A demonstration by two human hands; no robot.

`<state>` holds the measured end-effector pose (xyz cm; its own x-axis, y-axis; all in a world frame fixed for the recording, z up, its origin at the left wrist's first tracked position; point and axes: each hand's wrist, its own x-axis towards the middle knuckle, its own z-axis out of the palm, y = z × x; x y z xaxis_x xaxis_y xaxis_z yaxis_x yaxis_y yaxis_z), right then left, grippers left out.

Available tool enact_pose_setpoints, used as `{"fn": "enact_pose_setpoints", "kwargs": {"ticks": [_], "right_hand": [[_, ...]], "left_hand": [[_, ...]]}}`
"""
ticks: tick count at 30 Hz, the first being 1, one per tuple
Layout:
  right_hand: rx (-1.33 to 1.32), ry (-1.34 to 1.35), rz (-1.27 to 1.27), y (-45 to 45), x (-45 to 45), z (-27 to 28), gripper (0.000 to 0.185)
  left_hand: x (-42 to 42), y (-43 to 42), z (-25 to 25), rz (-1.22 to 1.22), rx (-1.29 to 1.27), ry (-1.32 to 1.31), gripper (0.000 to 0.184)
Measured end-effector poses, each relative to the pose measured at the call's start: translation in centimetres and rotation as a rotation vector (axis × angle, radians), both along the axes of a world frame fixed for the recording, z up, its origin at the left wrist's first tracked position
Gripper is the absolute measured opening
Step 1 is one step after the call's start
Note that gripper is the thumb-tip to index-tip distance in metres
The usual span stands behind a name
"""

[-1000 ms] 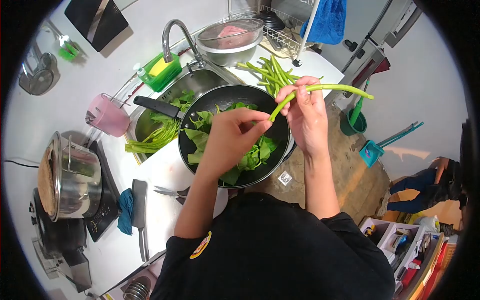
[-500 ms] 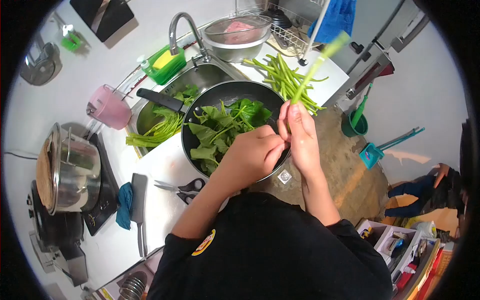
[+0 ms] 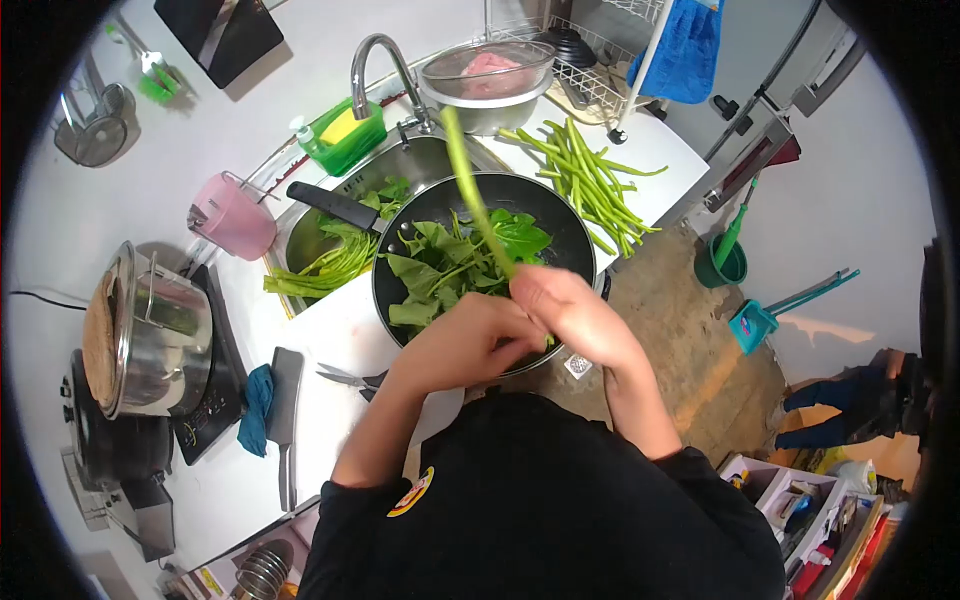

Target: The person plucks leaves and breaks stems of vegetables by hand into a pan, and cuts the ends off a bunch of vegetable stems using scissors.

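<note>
A long green stem [image 3: 464, 180] rises from my right hand [image 3: 570, 312], its fingers closed round the lower part. My left hand [image 3: 470, 342] is pinched close against the right one, at the stem's lower end. A bit of green shows between the two hands; the exact grip of the left fingertips is hidden. Both hands are over the near edge of a black frying pan [image 3: 562, 205], which holds green leaves [image 3: 430, 270]. Behind it, a pile of peeled-looking green stems [image 3: 590, 185] lies on the white counter.
The sink [image 3: 430, 155] holds leafy stalks [image 3: 325, 270], partly under the pan's handle. Scissors [image 3: 345, 377] and a cleaver [image 3: 286, 395] lie on the counter [image 3: 325, 440], left. A strainer [image 3: 490, 65] with pink contents rests on a metal bowl. Another person [image 3: 850, 400] is at far right.
The stem's tip has swung from upper right to upper left. My right hand has turned and moved left and down, closer to my left hand. The view has shifted slightly.
</note>
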<state>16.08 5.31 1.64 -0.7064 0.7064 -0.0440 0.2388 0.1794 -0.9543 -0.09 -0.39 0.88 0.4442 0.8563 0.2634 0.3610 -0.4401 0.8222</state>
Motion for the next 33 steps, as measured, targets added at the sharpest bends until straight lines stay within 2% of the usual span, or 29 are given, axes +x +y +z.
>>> {"fn": "enact_pose_setpoints", "kwargs": {"ticks": [1, 4, 8, 11, 12, 17, 20, 21, 24, 25, 28, 30, 33], "right_hand": [[-0.067, 0.078, -0.037, 0.5, 0.2, -0.1, 0.028], [-0.134, 0.38, -0.144, 0.3, -0.1, 0.8, 0.018], [0.101, 0.178, -0.195, 0.4, -0.1, 0.2, 0.017], [0.349, 0.117, -0.256, 0.4, -0.6, -0.4, 0.013], [0.44, 0.106, -0.277, 0.3, -0.7, -0.6, 0.011], [0.494, -0.141, -0.123, -0.8, -0.1, -1.3, 0.008], [0.486, -0.173, 0.115, -0.8, 0.7, -1.6, 0.011], [0.471, -0.141, 0.213, -0.5, 1.0, -1.3, 0.015], [0.293, 0.02, 0.361, -0.3, 1.7, 0.3, 0.018], [0.268, 0.057, 0.353, -0.4, 1.8, 0.2, 0.021], [0.349, 0.002, 0.127, 0.9, 2.1, -0.6, 0.027], [0.189, 0.005, -0.019, 2.7, 3.0, -0.2, 0.035], [0.293, -0.082, -0.258, 5.9, 4.5, 0.0, 0.035]], "left_hand": [[0.2, 0.0, -0.6, 0.046, 0.081, -0.072, 0.006], [1.0, 0.0, -0.5, 0.402, -0.009, -0.052, 0.007], [2.2, 0.2, 0.0, 0.587, 0.068, -0.049, 0.01], [2.9, 0.4, -0.3, 0.634, 0.108, -0.061, 0.009], [2.8, 0.4, -0.2, 0.608, 0.12, 0.002, 0.009], [0.6, 0.2, 0.5, 0.353, 0.147, 0.356, 0.012], [-1.1, 0.1, 1.2, 0.113, 0.053, 0.437, 0.01], [-1.5, -0.1, 1.6, 0.054, 0.006, 0.388, 0.01], [-2.8, -0.4, 2.9, 0.076, -0.013, 0.343, 0.008], [-3.6, -0.1, 2.7, 0.085, 0.006, 0.239, 0.008], [-4.4, 0.1, 2.3, 0.253, 0.01, 0.169, 0.011], [-3.7, -0.1, 1.7, 0.388, 0.003, 0.244, 0.017], [-3.3, -0.3, -0.3, 0.577, 0.072, 0.259, 0.021]]}}
